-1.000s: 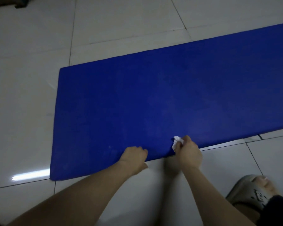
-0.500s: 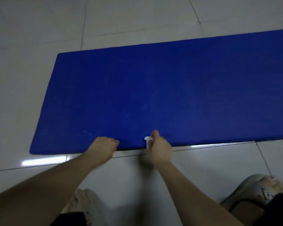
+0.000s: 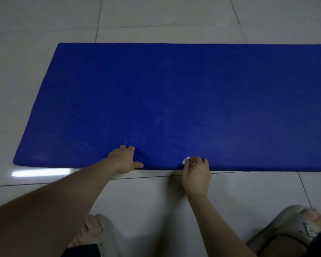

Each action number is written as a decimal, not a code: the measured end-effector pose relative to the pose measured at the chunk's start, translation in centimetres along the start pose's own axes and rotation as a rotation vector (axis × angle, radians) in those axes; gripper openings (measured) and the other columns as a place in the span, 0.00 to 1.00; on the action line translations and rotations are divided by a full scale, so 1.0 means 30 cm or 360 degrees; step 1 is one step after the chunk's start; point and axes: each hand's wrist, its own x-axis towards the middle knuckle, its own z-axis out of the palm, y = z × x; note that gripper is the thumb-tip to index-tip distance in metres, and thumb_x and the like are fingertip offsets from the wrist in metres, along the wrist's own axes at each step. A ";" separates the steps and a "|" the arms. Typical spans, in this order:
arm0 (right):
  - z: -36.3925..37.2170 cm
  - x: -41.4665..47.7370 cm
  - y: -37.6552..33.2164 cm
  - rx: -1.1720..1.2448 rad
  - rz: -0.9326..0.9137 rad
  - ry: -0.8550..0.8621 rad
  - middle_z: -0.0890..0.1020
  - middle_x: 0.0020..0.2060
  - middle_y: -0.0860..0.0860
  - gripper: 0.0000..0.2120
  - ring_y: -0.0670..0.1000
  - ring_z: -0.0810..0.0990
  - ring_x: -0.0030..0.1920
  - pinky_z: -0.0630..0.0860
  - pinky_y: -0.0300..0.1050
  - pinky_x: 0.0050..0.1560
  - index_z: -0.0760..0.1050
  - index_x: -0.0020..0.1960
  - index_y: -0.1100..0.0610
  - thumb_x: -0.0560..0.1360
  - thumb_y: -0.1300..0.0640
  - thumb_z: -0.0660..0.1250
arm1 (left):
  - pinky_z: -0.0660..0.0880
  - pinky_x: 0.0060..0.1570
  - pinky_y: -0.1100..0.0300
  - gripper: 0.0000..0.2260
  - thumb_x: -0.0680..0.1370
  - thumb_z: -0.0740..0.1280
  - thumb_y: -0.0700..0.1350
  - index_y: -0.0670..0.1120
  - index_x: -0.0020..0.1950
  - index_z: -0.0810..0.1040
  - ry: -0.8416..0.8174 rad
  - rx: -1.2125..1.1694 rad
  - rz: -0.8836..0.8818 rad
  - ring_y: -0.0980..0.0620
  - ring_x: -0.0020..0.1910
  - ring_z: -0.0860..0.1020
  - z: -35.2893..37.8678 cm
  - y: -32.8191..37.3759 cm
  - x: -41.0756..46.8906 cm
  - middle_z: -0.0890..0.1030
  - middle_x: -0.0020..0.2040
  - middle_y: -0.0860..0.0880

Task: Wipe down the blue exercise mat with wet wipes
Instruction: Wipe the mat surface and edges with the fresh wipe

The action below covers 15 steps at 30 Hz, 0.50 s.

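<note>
Your slippers [image 3: 293,225] stand on the tiled floor [image 3: 146,201] at the bottom of the frame. Just above, your right hand [image 3: 196,173] pinches a small white wipe [image 3: 185,161] against the mat's near edge. Your left hand [image 3: 125,159] rests on that edge, fingers bent, thumb out; whether it grips, you cannot tell. The mat [image 3: 174,99] lies flat across mid-frame.

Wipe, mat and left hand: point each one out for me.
Wipe [image 3: 185,161], head view, its exposed white corner.
Mat [image 3: 174,99], head view, bare middle of its top face.
Left hand [image 3: 123,160], head view, back of the hand.
</note>
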 end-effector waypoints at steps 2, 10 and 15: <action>0.041 -0.011 -0.038 -0.0015 -0.0063 -0.0067 0.75 0.47 0.52 0.10 0.54 0.78 0.41 0.69 0.45 0.41 0.79 0.50 0.58 0.81 0.53 0.63 | 0.74 0.62 0.48 0.34 0.75 0.65 0.69 0.48 0.72 0.65 0.0012 -0.0005 -0.0016 0.43 0.62 0.72 0.008 0.006 -0.003 0.68 0.69 0.45; 0.232 -0.117 -0.213 -0.0211 -0.0683 -0.0501 0.76 0.47 0.56 0.05 0.54 0.73 0.40 0.66 0.47 0.39 0.74 0.51 0.60 0.81 0.59 0.61 | 0.75 0.56 0.50 0.36 0.75 0.65 0.70 0.46 0.72 0.64 0.0004 0.0046 -0.0044 0.44 0.60 0.73 0.000 0.023 -0.006 0.67 0.68 0.42; 0.055 0.005 -0.007 -0.0233 -0.0536 -0.0161 0.76 0.45 0.57 0.08 0.59 0.77 0.40 0.74 0.52 0.40 0.74 0.46 0.60 0.80 0.56 0.64 | 0.74 0.61 0.49 0.33 0.77 0.65 0.68 0.47 0.73 0.64 -0.0011 0.0016 -0.0040 0.44 0.63 0.72 -0.008 0.025 -0.012 0.67 0.70 0.44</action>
